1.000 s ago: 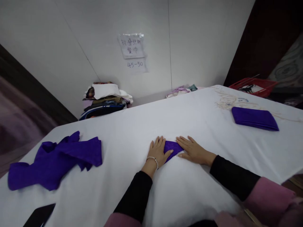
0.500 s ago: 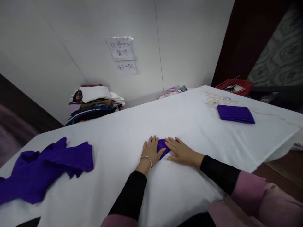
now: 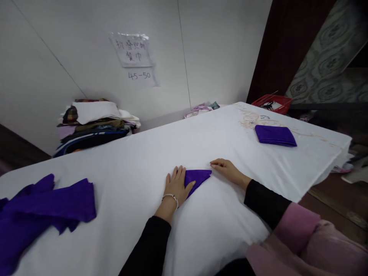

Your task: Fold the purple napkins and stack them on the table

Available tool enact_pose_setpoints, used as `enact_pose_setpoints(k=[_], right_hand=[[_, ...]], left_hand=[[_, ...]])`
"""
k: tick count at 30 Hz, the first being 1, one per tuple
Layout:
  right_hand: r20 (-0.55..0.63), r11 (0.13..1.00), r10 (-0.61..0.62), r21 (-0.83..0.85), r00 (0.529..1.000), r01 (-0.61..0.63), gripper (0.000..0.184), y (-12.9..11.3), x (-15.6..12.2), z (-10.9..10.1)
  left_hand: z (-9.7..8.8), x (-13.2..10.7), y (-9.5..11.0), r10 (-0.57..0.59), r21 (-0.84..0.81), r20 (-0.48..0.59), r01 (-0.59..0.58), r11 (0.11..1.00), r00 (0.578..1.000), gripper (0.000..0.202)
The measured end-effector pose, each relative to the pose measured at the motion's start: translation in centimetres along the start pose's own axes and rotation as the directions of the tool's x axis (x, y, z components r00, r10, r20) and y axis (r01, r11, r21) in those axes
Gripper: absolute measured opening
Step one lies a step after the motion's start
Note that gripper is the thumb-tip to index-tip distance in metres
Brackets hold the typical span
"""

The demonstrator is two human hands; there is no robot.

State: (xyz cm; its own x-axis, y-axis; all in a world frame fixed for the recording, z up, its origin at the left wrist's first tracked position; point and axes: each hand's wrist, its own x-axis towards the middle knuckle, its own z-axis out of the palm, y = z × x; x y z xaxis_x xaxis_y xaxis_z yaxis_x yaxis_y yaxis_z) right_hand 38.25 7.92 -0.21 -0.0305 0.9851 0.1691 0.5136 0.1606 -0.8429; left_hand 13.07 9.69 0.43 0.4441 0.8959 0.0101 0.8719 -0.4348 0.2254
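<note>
A small purple napkin [image 3: 196,179], folded into a triangle, lies on the white tablecloth [image 3: 138,176]. My left hand [image 3: 176,187], with a bracelet at the wrist, rests flat on the napkin's left part and hides it there; its fingers are open. Just beyond the napkin's pointed right tip, my right hand [image 3: 227,169] is raised slightly, thumb and fingers drawn together. A small gap shows between those fingertips and the tip, and I see nothing in them.
Loose purple cloths [image 3: 57,205] lie crumpled on the left. A neatly folded purple stack [image 3: 275,135] sits at the right. Behind the table are a pile of clothes [image 3: 96,122], a red basket [image 3: 284,105] and a wall with a paper sign [image 3: 133,53].
My right hand has lifted off the napkin and moved right, its fingers now drawn together, uncovering the pointed tip. My left hand stays flat on the cloth. The view has turned slightly right.
</note>
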Motion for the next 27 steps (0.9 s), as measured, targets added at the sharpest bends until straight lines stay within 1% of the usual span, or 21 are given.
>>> enact_pose_setpoints(k=[3,5,10,14,17,20,23,27], right_hand=[[0.114,0.985,-0.138,-0.089,0.984,0.148,0.027,-1.0,0.0,0.0],[0.142,0.978,-0.178,-0.085,0.974,0.191,0.023,-1.3,-0.2,0.0],[0.138,0.992,-0.123,0.019,0.983,0.121,0.015,-0.9,-0.5,0.3],[0.172,0.994,-0.109,0.005,0.979,0.11,0.014,-0.8,-0.5,0.3],[0.25,0.99,-0.113,-0.055,0.962,0.13,0.018,-1.0,-0.5,-0.1],[0.308,0.987,-0.108,-0.083,0.945,0.14,0.029,-1.2,-0.4,-0.5],[0.32,0.992,-0.09,-0.051,0.943,0.113,0.035,-1.1,-0.4,-0.6],[0.296,0.997,-0.074,0.002,0.952,0.076,0.032,-0.9,-0.4,-0.5]], left_hand=[[0.0,0.0,0.0,0.006,0.009,-0.016,-0.006,1.0,1.0,0.069],[0.0,0.0,0.0,0.008,0.023,-0.019,-0.007,1.0,1.0,0.068],[-0.3,-0.1,0.2,0.014,0.051,-0.025,-0.013,0.999,1.0,0.067],[-0.7,-0.3,0.6,0.077,0.075,-0.057,-0.073,0.994,0.995,0.058],[-0.8,-0.4,0.9,0.145,0.098,-0.052,-0.14,0.985,0.988,0.052],[-0.7,-0.3,0.9,0.173,0.088,-0.022,-0.171,0.981,0.985,0.049],[-0.6,-0.2,0.8,0.177,0.074,0.002,-0.176,0.982,0.984,0.046],[-0.7,-0.2,0.7,0.178,0.074,0.019,-0.179,0.981,0.984,0.044]])
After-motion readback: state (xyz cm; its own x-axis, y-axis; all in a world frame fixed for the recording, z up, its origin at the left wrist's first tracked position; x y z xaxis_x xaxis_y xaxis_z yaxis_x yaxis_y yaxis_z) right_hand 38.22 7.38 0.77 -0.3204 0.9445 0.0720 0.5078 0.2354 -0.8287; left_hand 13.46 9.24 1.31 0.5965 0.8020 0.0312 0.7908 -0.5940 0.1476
